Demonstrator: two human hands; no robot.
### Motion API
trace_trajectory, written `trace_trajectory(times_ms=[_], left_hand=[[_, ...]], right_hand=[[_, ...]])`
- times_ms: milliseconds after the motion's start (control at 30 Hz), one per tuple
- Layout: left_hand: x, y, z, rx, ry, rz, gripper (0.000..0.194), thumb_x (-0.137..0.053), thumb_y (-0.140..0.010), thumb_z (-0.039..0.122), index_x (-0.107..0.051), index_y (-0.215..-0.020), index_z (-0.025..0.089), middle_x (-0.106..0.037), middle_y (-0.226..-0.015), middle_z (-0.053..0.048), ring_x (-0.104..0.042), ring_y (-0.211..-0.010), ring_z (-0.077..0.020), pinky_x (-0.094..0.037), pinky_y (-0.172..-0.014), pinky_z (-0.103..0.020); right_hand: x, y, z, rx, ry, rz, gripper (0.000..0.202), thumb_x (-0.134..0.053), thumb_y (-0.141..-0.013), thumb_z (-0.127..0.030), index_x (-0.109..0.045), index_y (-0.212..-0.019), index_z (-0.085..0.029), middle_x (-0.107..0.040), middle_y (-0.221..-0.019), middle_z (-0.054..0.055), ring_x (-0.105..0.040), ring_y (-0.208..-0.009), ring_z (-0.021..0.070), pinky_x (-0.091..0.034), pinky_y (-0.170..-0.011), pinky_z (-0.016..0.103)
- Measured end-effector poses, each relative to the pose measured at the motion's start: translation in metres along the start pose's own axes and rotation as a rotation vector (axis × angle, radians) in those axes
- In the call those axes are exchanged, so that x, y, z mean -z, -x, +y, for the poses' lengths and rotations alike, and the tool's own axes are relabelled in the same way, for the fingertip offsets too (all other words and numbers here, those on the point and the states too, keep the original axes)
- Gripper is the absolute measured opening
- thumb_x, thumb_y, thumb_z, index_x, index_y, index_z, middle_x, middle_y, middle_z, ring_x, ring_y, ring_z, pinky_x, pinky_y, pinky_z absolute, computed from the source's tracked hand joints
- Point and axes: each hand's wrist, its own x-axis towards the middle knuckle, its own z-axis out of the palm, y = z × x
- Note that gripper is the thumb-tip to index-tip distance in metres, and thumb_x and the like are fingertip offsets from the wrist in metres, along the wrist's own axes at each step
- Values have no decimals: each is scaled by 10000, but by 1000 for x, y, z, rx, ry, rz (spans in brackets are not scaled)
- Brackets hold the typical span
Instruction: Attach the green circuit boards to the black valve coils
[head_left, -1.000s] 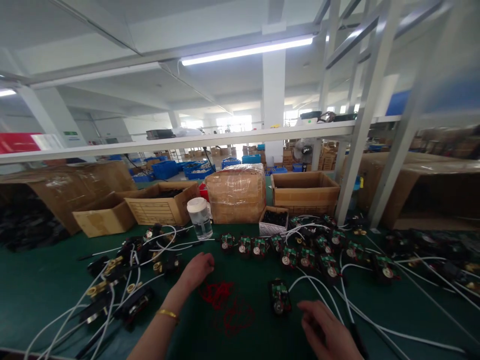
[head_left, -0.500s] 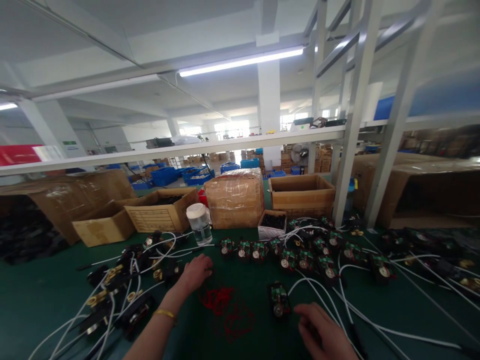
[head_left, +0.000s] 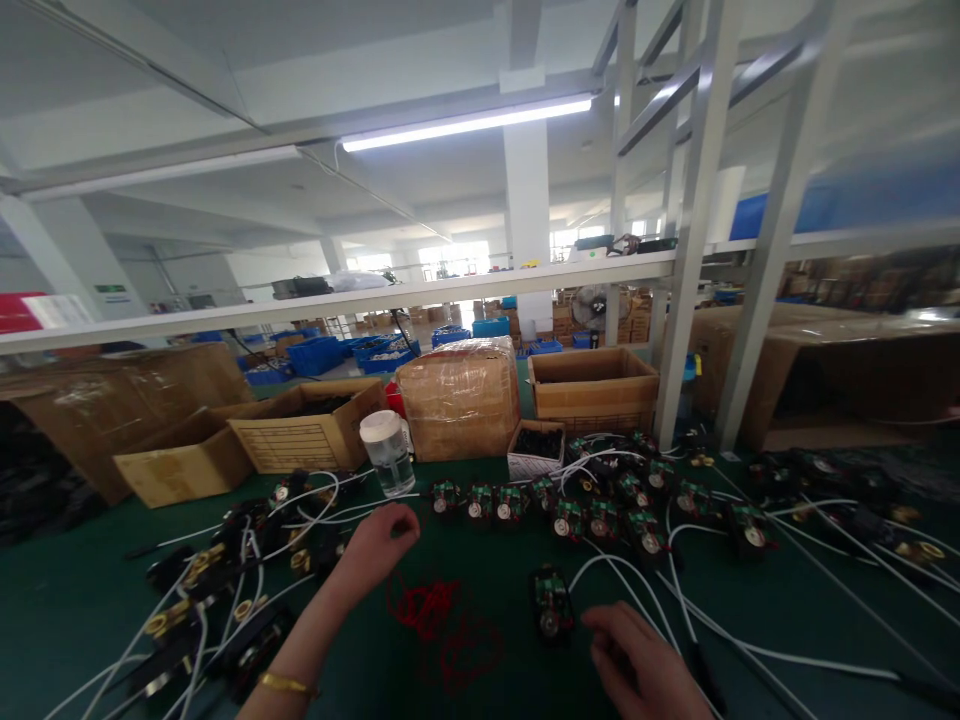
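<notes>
The left hand (head_left: 375,550), above the dark green tabletop (head_left: 356,675), now curls its fingers around a rounded gap; whether it grips a thin strand cannot be told. The right hand (head_left: 637,665) stays loosely bent, thumb and fingers parted, just beside the black rectangular housing with green circuit board (head_left: 550,605), which lies unmoved, so work on it appears no further along. Thin red tangled wires (head_left: 431,605) lie left of the housing; similar board-bearing housings (head_left: 510,503) stand beyond.
</notes>
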Motion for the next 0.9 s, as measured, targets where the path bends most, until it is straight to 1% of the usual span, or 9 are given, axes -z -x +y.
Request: trace_trajectory(times_ms=[100, 200, 367, 467, 533, 633, 733, 833, 900], left_hand=[[11, 14, 26, -16, 169, -15, 150, -532, -808, 309, -642, -813, 207, -697, -841, -25, -655, -870, -233, -486, -804, -315], [11, 32, 56, -25, 312, -49, 213, -519, -838, 380, -649, -849, 211, -709, -849, -16, -659, -883, -231, -492, -792, -304], [-2, 65, 105, 101, 838, -189, 149, -679, -785, 356, -645, -796, 211, -764, -984, -57, -679, -961, -241, -492, -846, -319], [-15, 80, 123, 135, 1016, -214, 131, -729, -770, 309, -639, -767, 214, -765, -885, -45, -689, -851, -206, -505, -765, -287], [-26, 86, 128, 155, 1104, -201, 149, -761, -767, 299, -637, -759, 217, -745, -817, -21, -680, -775, -175, -506, -716, -259], [-43, 90, 127, 229, 1228, -159, 239, -849, -703, 289, -624, -731, 214, -703, -717, 15, -670, -683, -148, -518, -675, -245], [-58, 93, 125, 364, 1369, -112, 296, -892, -673, 291, -632, -789, 207, -732, -747, -7, -708, -701, -167, -549, -708, -278], [-72, 98, 119, 478, 1576, -121, 312, -838, -760, 379, -671, -954, 200, -765, -843, -56, -736, -778, -197, -562, -761, -318], [-82, 100, 113, 538, 1705, -179, 306, -761, -831, 453, -695, -976, 192, -721, -733, -20, -696, -676, -162, -545, -689, -288]], right_hand=[[-5, -8, -27, 26, -48, 49, 222, -503, -921, -199, -666, -1066, -239, -638, -932, 45, -648, -779, 173, -517, -703, 261], [-13, -19, -55, 65, -127, 71, 207, -507, -924, -208, -665, -1054, -232, -643, -944, 51, -643, -820, 184, -511, -730, 274], [-27, -37, -84, 2, -340, 82, 238, -564, -878, -202, -652, -1100, -205, -669, -1002, 63, -640, -862, 195, -511, -764, 307], [-32, -43, -89, -72, -507, 78, 315, -627, -827, -219, -638, -1141, -199, -676, -1075, 74, -638, -894, 203, -512, -774, 322], [-34, -43, -89, -102, -617, 45, 326, -669, -793, -244, -644, -1115, -194, -682, -1040, 64, -634, -874, 196, -505, -755, 311], [-37, -41, -86, -168, -747, -21, 237, -701, -783, -311, -656, -974, -178, -654, -809, 12, -602, -713, 159, -466, -637, 268], [-37, -38, -81, -230, -758, 25, 212, -702, -791, -368, -635, -850, -175, -577, -672, -30, -532, -590, 122, -405, -561, 240], [-26, -34, -81, -239, -709, 64, 218, -689, -791, -380, -599, -786, -181, -531, -650, -43, -481, -568, 106, -371, -549, 232], [-13, -32, -86, -204, -675, 37, 194, -648, -815, -370, -590, -794, -186, -515, -658, -44, -464, -575, 109, -363, -551, 234]])
